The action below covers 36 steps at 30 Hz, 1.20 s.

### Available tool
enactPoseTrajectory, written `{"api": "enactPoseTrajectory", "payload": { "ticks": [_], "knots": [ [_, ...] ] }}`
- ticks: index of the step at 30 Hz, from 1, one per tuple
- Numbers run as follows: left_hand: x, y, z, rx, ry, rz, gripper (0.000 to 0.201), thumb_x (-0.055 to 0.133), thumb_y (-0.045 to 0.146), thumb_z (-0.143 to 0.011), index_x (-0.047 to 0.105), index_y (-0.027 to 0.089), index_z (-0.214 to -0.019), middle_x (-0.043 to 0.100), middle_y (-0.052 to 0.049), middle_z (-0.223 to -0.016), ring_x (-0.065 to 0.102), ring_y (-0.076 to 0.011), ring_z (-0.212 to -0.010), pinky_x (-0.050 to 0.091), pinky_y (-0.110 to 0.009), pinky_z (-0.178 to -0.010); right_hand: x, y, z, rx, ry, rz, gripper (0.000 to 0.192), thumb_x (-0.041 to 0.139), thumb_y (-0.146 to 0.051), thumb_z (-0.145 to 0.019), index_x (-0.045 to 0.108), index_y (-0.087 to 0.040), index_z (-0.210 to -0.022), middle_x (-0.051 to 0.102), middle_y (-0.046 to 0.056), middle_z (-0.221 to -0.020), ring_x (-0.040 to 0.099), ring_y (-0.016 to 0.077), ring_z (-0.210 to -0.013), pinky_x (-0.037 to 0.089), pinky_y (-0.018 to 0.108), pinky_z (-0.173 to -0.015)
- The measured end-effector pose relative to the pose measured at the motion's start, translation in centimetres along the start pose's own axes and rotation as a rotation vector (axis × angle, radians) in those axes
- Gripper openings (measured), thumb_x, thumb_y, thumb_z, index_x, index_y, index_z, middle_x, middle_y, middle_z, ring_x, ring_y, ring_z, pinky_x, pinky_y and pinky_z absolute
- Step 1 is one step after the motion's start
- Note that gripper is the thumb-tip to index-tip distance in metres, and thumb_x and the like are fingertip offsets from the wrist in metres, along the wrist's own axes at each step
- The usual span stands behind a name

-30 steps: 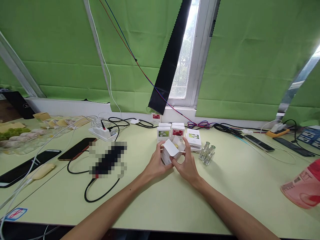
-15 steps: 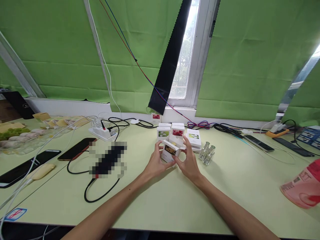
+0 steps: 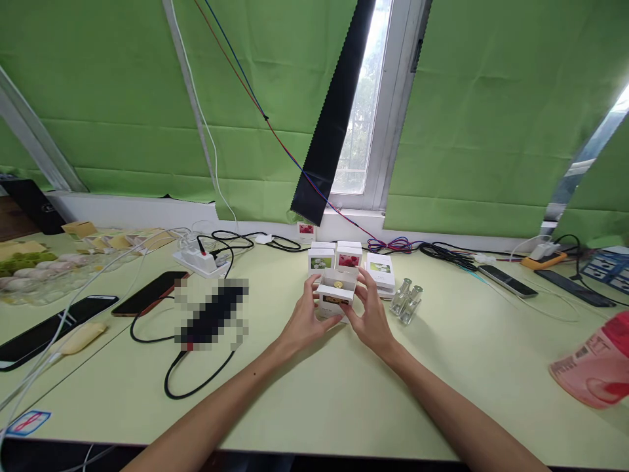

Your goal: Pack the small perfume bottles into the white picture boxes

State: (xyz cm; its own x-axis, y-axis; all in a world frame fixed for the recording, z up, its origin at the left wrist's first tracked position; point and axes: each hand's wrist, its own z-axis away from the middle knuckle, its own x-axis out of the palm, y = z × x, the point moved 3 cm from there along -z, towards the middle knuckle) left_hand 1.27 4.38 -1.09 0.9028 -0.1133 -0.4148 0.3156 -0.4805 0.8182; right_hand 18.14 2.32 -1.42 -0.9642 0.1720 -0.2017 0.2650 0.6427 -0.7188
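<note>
Small white carton [image 3: 336, 298], top flap up, stands on the pale-green table [image 3: 314, 393] just in front of three closed cartons w/ flower pics [image 3: 349, 257]. A round gold-coloured item [image 3: 339, 284] shows inside the open top; whether it's a bottle cap can't be told. Judging from the frame, the box is stood upright and filled but not yet shut: flap not tucked. Two clear glass bottles [image 3: 407, 300] lie loose to the right, near the cartons, unboxed.

Left hand [image 3: 305, 321] cups the carton's left side, thumb and fingers curled narrowly against the wall. Right hand [image 3: 371, 314] mirrors it on the right, fingertips touching the upper edge near the flap, fingers part-spread rather than clenched. Both hands hold the carton between them; neither holds anything else.

Elsewhere on the table: white power strip [image 3: 199, 260] w/ black cables, phones [image 3: 148, 292] at left, pink bottle [image 3: 592, 367] lying at far right. Green blinds [image 3: 491, 111] cover the window behind.
</note>
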Motion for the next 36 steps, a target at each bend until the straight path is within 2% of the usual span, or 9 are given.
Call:
{"api": "enactPoseTrajectory", "payload": {
  "ticks": [6, 13, 20, 24, 30, 32, 36],
  "knots": [
    [-0.06, 0.05, 0.03, 0.025, 0.039, -0.027, 0.087, 0.081, 0.038, -0.077, 0.027, 0.029, -0.145, 0.063, -0.011, -0.125, 0.064, -0.0264, -0.111, 0.055, -0.041, -0.088, 0.0, -0.5, -0.03, -0.005, 0.063, 0.019, 0.071, 0.065, -0.02, -0.086, 0.03, -0.025, -0.147, 0.059, 0.014, -0.137, 0.062, 0.0262, -0.125, 0.052, 0.05, -0.106],
    [-0.07, 0.33, 0.0, 0.088, 0.01, -0.086, 0.082, 0.075, 0.037, -0.083, 0.023, 0.03, -0.146, 0.059, -0.011, -0.132, 0.064, -0.024, -0.108, 0.054, -0.039, -0.089, 0.02, -0.3, 0.08, -0.009, 0.081, 0.011, 0.068, 0.064, -0.015, -0.082, 0.033, -0.024, -0.142, 0.061, 0.013, -0.133, 0.062, 0.025, -0.124, 0.051, 0.049, -0.108],
    [-0.27, 0.41, 0.17, 0.196, -0.022, -0.142, 0.074, 0.069, 0.03, -0.089, 0.029, 0.035, -0.151, 0.053, -0.011, -0.14, 0.063, -0.0233, -0.112, 0.054, -0.037, -0.089, -0.08, -0.56, 0.12, -0.032, 0.078, 0.081, 0.056, 0.059, -0.014, -0.084, 0.043, -0.025, -0.136, 0.062, 0.01, -0.128, 0.065, 0.024, -0.116, 0.053, 0.047, -0.104],
    [-0.33, 0.23, 0.12, 0.242, -0.018, -0.161, 0.065, 0.067, 0.026, -0.09, 0.037, 0.033, -0.147, 0.053, -0.011, -0.138, 0.059, -0.0251, -0.121, 0.054, -0.037, -0.092, -0.13, -0.74, 0.12, -0.056, 0.085, 0.15, 0.05, 0.056, -0.012, -0.082, 0.048, -0.024, -0.129, 0.062, 0.008, -0.123, 0.065, 0.0233, -0.112, 0.054, 0.045, -0.102],
    [-0.47, 0.18, -0.04, 0.189, 0.027, -0.142, 0.063, 0.069, 0.028, -0.087, 0.035, 0.028, -0.14, 0.058, -0.01, -0.134, 0.064, -0.0217, -0.101, 0.055, -0.038, -0.087, -0.18, -0.53, 0.17, -0.055, 0.117, 0.165, 0.051, 0.057, -0.014, -0.083, 0.046, -0.023, -0.132, 0.062, 0.009, -0.123, 0.066, 0.0222, -0.106, 0.056, 0.045, -0.099],
    [-0.5, 0.27, -0.07, 0.17, 0.029, -0.13, 0.062, 0.068, 0.029, -0.087, 0.034, 0.027, -0.139, 0.06, -0.01, -0.13, 0.065, -0.0212, -0.098, 0.056, -0.038, -0.086, -0.21, -0.58, 0.16, -0.064, 0.128, 0.166, 0.052, 0.058, -0.013, -0.083, 0.046, -0.024, -0.132, 0.061, 0.01, -0.125, 0.065, 0.0227, -0.108, 0.057, 0.046, -0.099],
    [-0.51, 0.26, -0.15, 0.169, 0.035, -0.133, 0.06, 0.067, 0.029, -0.088, 0.033, 0.027, -0.137, 0.06, -0.01, -0.13, 0.064, -0.0212, -0.1, 0.055, -0.038, -0.087, -0.32, -0.89, 0.1, -0.095, 0.155, 0.16, 0.05, 0.059, -0.012, -0.083, 0.048, -0.025, -0.13, 0.056, 0.012, -0.135, 0.057, 0.0259, -0.127, 0.055, 0.046, -0.102]
  ]
}}
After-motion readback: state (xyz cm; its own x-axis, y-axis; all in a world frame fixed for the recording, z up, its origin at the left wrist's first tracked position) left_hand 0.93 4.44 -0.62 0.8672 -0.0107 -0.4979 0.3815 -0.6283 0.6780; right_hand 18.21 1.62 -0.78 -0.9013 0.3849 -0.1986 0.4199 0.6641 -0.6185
